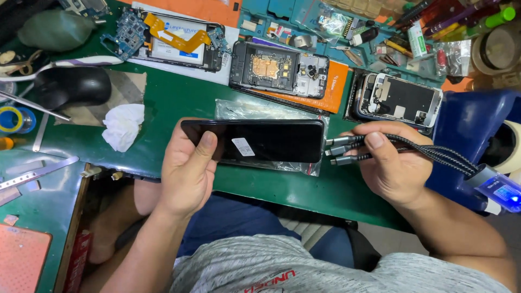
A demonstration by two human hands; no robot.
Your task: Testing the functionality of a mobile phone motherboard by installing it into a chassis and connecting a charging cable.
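Holding black phone [260,140] in left hand [187,173], right hand [392,165] pinching braided cable plugs [343,150]

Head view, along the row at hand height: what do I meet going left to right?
Crumpled white tissue → left hand → black phone → three braided cable plugs → right hand → blue-lit cable hub.

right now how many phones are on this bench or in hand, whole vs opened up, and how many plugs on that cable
Whole phone, held in left hand: 1
Opened phones: 3
Cable plugs, in right hand: 3
Total: 7
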